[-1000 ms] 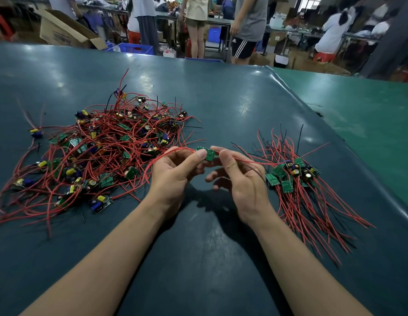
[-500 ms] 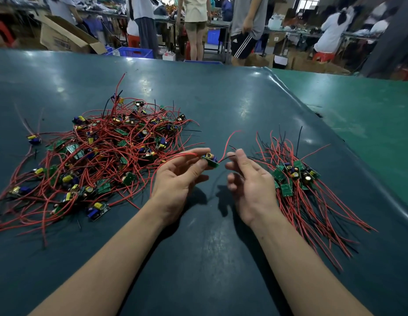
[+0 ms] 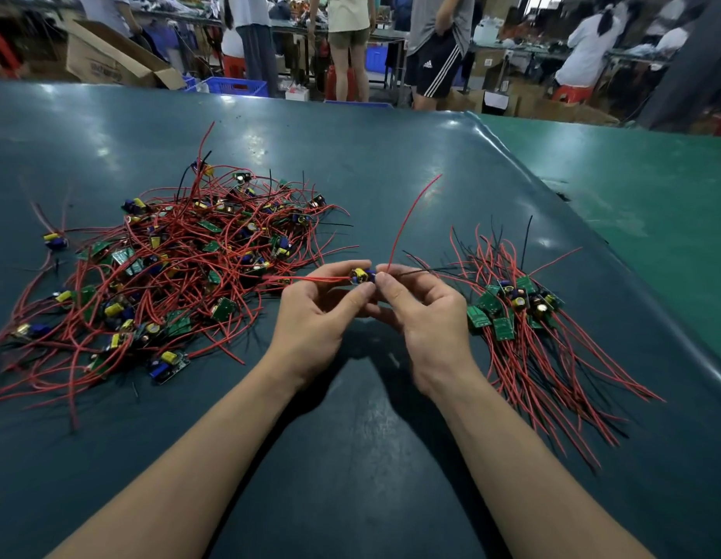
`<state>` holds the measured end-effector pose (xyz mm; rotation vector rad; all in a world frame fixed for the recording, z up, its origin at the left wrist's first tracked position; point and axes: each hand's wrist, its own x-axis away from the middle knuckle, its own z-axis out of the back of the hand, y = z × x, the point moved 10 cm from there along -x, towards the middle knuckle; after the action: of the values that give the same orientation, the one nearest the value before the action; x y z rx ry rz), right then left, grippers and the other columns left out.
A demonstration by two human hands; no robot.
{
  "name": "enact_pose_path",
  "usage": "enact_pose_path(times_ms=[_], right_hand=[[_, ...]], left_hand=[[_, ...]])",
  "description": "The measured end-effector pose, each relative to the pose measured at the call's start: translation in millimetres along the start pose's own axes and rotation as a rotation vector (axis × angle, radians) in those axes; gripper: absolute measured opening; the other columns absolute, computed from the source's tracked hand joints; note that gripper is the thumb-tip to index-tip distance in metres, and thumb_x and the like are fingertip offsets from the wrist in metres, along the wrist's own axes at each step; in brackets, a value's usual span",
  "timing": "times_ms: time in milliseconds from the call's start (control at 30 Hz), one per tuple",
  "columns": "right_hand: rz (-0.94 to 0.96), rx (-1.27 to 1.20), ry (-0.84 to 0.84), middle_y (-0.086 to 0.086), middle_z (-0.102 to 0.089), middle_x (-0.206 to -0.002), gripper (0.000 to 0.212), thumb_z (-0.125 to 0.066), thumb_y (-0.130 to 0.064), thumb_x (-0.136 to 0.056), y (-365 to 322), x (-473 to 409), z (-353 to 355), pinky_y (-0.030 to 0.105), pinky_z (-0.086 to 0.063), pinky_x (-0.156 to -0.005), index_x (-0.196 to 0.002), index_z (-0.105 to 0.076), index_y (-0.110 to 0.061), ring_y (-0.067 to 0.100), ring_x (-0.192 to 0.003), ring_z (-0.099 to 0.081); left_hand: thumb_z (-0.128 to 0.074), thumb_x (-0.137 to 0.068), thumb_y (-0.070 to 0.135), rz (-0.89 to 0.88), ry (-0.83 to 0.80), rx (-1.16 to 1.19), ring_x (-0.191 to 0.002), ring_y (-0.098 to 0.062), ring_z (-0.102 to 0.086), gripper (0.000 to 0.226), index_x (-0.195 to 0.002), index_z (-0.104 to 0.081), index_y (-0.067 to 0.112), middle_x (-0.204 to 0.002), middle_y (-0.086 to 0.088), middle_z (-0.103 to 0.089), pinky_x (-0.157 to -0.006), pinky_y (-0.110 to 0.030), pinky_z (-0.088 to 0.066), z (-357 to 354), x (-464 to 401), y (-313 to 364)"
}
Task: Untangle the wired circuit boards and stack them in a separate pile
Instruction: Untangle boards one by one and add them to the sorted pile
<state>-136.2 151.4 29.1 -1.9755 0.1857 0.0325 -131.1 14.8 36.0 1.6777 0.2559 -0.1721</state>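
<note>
A tangled heap of small green circuit boards with red wires (image 3: 177, 272) spreads over the left of the dark table (image 3: 350, 457). To the right lies a sorted pile of boards (image 3: 512, 308) with their wires fanned toward me. Between the two, my left hand (image 3: 314, 320) and my right hand (image 3: 427, 316) both pinch one small board (image 3: 362, 275) with a yellow and blue component. One of its red wires (image 3: 411, 215) arcs up and away from my right fingers; other red wires run left past my left hand.
A lighter green table (image 3: 633, 203) adjoins on the right, past a raised seam. Behind the table stand several people, an open cardboard box (image 3: 108, 58) and a blue crate (image 3: 235, 85).
My right hand came back to the board and now pinches it with the left. The board has turned so its components face up, and a red wire has swung upward.
</note>
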Motion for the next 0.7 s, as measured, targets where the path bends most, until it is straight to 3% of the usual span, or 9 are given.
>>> enact_pose_path(times_ms=[200, 367, 467, 600, 700], right_hand=[[0.127, 0.134, 0.065, -0.001, -0.074, -0.070, 0.016, -0.066, -0.011, -0.092, -13, 5, 6, 0.021, -0.055, -0.054, -0.079, -0.076, -0.013, 0.011, -0.065, -0.071], [0.048, 0.102, 0.058, -0.001, -0.076, -0.079, 0.017, -0.066, -0.001, -0.090, -5, 1, 8, 0.020, -0.052, -0.051, -0.086, -0.075, -0.015, 0.010, -0.068, -0.070], [0.067, 0.144, 0.053, -0.003, -0.075, -0.078, 0.018, -0.062, 0.002, -0.091, -5, 1, 8, 0.022, -0.053, -0.048, -0.090, -0.074, -0.011, 0.011, -0.066, -0.070], [0.031, 0.185, 0.015, -0.002, -0.076, -0.082, 0.017, -0.060, 0.005, -0.092, 5, 1, 5, 0.028, -0.060, -0.063, -0.101, -0.072, -0.003, 0.012, -0.075, -0.072], [0.062, 0.294, -0.057, 0.005, -0.074, -0.102, 0.031, -0.054, 0.016, -0.090, 3, 2, -4, 0.018, -0.054, -0.086, -0.116, -0.066, 0.006, 0.002, -0.087, -0.068]], left_hand=[[-0.060, -0.087, -0.013, -0.096, -0.003, -0.086, -0.080, -0.011, -0.071, 0.031, -0.101, -0.070, 0.013, -0.089, 0.002, -0.075, -0.077, -0.026, -0.058, -1, 4, 12], [-0.074, -0.080, 0.014, -0.074, -0.003, -0.064, -0.077, -0.008, -0.070, 0.025, -0.104, -0.070, 0.007, -0.085, 0.000, -0.076, -0.072, -0.021, -0.056, -2, 4, 11], [-0.070, -0.085, -0.002, -0.117, 0.042, -0.142, -0.077, -0.003, -0.069, 0.022, -0.105, -0.069, 0.008, -0.088, 0.005, -0.074, -0.074, -0.017, -0.053, 4, 2, 12], [-0.070, -0.081, -0.011, -0.110, 0.091, -0.132, -0.081, -0.001, -0.068, 0.032, -0.106, -0.064, 0.006, -0.093, 0.001, -0.070, -0.077, -0.014, -0.051, 10, 0, 10], [-0.080, -0.073, -0.004, -0.039, 0.204, 0.004, -0.073, -0.008, -0.068, 0.026, -0.091, -0.066, 0.008, -0.081, -0.001, -0.072, -0.071, -0.018, -0.053, 26, -3, 1]])
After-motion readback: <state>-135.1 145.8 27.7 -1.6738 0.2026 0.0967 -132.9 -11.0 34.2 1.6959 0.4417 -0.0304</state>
